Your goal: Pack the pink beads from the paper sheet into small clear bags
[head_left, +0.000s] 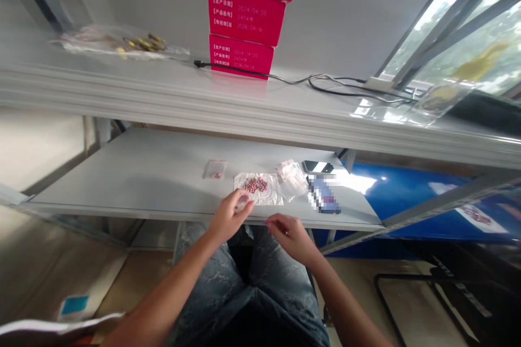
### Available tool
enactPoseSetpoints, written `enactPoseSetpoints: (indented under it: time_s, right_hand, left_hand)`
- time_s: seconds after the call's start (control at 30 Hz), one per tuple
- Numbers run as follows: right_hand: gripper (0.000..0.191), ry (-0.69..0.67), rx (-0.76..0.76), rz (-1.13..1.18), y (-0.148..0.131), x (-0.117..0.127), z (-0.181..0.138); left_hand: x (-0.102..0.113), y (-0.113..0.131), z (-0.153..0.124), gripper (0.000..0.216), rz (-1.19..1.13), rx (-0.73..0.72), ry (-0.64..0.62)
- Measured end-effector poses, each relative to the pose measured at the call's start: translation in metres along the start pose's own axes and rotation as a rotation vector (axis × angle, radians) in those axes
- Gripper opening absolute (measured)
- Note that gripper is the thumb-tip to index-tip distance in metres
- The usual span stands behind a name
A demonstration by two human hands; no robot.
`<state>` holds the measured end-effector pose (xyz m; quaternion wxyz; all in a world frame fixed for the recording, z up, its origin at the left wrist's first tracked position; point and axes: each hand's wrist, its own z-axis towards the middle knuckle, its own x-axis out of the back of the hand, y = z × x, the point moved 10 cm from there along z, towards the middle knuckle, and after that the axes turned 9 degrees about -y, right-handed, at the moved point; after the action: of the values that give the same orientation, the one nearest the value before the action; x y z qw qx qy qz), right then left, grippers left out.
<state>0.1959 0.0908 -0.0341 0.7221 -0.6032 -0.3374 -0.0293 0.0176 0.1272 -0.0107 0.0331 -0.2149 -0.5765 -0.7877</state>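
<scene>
My left hand [230, 216] is at the front edge of the lower shelf, thumb and fingers closed on what looks like a small clear plastic bag [243, 202]. Just beyond it, a heap of small pinkish-red and gold beads [255, 185] lies on a crinkled clear plastic sheet [273, 195]. My right hand [290, 234] hovers above my lap near the shelf edge with its fingers curled together; whatever its fingertips pinch is too small to name. A flat little bag with a few pink pieces [215, 169] rests to the left of the heap.
Right of the beads lie a stack of clear bags [292, 178], a dark phone [318, 167] and a blurred-out phone-like device [324, 195]. The upper shelf [171, 100] overhangs the work surface, bearing red boxes [244, 16], a cable [293, 82] and a bag of gold pieces [142, 44].
</scene>
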Motion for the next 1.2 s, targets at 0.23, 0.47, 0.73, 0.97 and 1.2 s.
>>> enactPoseSetpoints:
  time_s: [0.23,0.47,0.73,0.97,1.2]
  right_hand:
    - [0.027,-0.060,-0.051,0.221,0.037,-0.026,-0.035]
    - [0.021,-0.007,-0.021,0.256,0.037,-0.035,-0.037]
    - [0.018,0.015,-0.011,0.212,0.030,-0.035,-0.038]
    - [0.019,0.061,0.020,0.174,0.032,-0.025,-0.036]
    - [0.016,0.096,0.057,0.109,0.030,-0.022,-0.035]
  left_hand:
    - [-0.070,0.001,-0.049,0.034,-0.191,0.031,-0.362]
    - [-0.089,-0.023,-0.049,0.042,-0.105,0.072,-0.372]
    - [-0.097,-0.025,-0.053,0.037,-0.063,0.029,-0.374]
    - [-0.093,-0.020,-0.051,0.026,-0.017,0.035,-0.365]
    - [-0.088,-0.016,-0.049,0.015,0.025,0.020,-0.330]
